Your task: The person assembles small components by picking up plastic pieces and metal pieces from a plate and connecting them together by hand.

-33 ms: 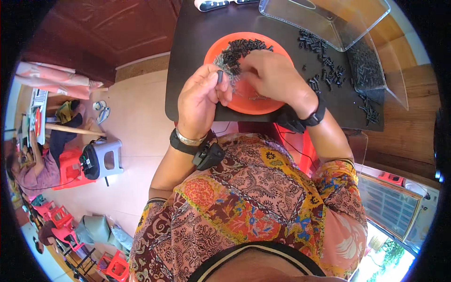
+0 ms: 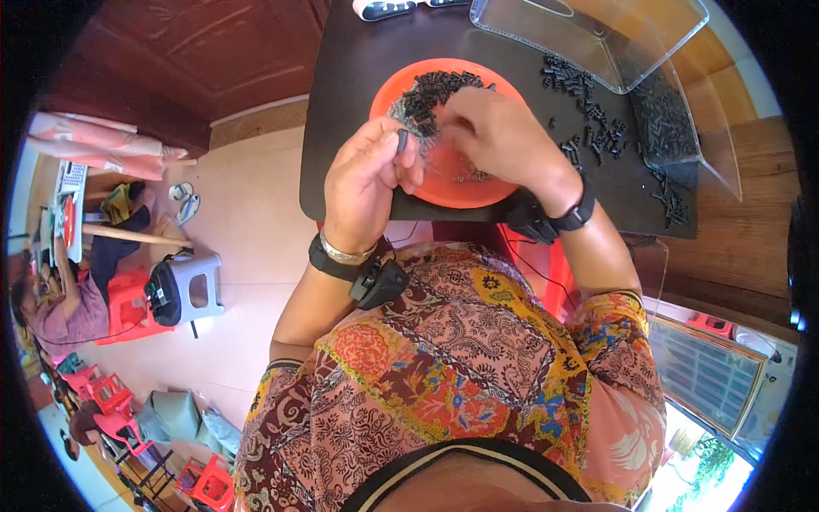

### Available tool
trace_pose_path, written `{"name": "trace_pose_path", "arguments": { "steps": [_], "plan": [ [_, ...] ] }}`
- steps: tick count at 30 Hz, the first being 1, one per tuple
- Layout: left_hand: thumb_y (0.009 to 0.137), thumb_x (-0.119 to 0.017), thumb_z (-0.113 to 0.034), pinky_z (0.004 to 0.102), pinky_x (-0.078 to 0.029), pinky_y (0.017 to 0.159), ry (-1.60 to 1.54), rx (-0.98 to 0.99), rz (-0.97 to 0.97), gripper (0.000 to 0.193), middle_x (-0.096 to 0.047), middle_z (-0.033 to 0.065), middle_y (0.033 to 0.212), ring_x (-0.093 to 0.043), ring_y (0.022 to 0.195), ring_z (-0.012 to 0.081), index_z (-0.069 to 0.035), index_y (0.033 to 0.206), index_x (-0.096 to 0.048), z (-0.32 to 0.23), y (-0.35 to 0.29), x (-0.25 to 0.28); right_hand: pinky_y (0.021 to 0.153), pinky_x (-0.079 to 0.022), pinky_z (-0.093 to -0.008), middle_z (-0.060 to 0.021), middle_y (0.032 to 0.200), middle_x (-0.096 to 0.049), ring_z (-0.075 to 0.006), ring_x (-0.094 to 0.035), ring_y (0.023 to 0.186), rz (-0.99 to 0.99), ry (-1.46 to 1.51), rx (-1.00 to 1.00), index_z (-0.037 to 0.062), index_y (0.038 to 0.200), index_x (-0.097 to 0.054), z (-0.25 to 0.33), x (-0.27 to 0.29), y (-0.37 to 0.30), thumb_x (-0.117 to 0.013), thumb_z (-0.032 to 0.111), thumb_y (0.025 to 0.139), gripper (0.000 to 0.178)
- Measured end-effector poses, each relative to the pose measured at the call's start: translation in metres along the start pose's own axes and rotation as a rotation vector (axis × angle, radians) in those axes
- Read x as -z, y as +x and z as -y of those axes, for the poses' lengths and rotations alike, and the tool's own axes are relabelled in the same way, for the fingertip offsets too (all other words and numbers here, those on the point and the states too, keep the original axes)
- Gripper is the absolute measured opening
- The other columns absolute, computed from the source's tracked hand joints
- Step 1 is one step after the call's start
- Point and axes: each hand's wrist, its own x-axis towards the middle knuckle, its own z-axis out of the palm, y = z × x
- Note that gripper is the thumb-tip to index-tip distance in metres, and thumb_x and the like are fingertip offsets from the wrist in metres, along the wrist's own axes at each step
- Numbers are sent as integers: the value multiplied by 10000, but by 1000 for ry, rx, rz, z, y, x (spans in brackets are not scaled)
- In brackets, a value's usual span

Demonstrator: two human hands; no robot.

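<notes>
My left hand (image 2: 363, 175) is closed at the near left rim of a round orange-red plate (image 2: 452, 198). Thumb and finger pinch a small black cylindrical piece (image 2: 402, 141). Over the plate's right side hovers my right hand (image 2: 503, 132), its fingertips smeared by motion, so whether they hold anything is unclear. A heap of short black pieces (image 2: 435, 90) lies at the back of the plate. Small grey metal bits (image 2: 398, 111) lie along its left side, and a few more sit near the front, partly under the right hand.
More black pieces (image 2: 567, 77) lie scattered on the dark table (image 2: 341, 128), right of the plate. A clear plastic bin (image 2: 627, 85) stands at the back right, black pieces beside it. To the left, another person (image 2: 72, 311) sits near a grey stool (image 2: 196, 282).
My right hand has shifted slightly to the right over the plate. The left hand, still pinching the black piece, has barely moved.
</notes>
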Motion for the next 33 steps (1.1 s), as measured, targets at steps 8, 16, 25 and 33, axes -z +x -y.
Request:
{"name": "trace_pose_path", "arguments": {
  "steps": [8, 16, 25, 33],
  "plan": [
    [938, -493, -303, 237, -342, 550, 328, 133, 107, 270, -472, 14, 730, -481, 629, 124, -42, 871, -508, -4, 2, -6, 718, -474, -402, -114, 826, -586, -318, -589, 841, -32, 127, 232, 42, 853, -582, 26, 39, -8, -590, 124, 822, 88],
    [928, -504, -326, 229, -358, 557, 563, 141, 168, 293, -491, 8, 719, -481, 617, 104, -50, 834, -531, -12, 7, -11, 679, -477, -400, -106, 811, -582, -311, -594, 785, -13, -9, 379, 47, 865, -582, 27, 46, -10, -599, 131, 817, 98],
    [942, -493, -259, 239, -400, 609, -11, -23, 12, 271, -550, 25, 784, -520, 667, 119, -1, 1002, -550, 1, 17, -30, 660, -508, -356, -107, 851, -618, -275, -653, 741, -267, 379, 179, 11, 881, -617, 36, 27, -1, -676, 39, 753, 144],
    [949, -471, -241, 252, -386, 612, 21, -72, 83, 223, -507, 32, 790, -505, 690, 143, -23, 940, -517, -8, 20, -15, 735, -485, -389, -107, 822, -619, -304, -610, 837, -120, 347, 255, 37, 883, -662, 23, 39, 15, -679, 105, 758, 143]
  ]
}}
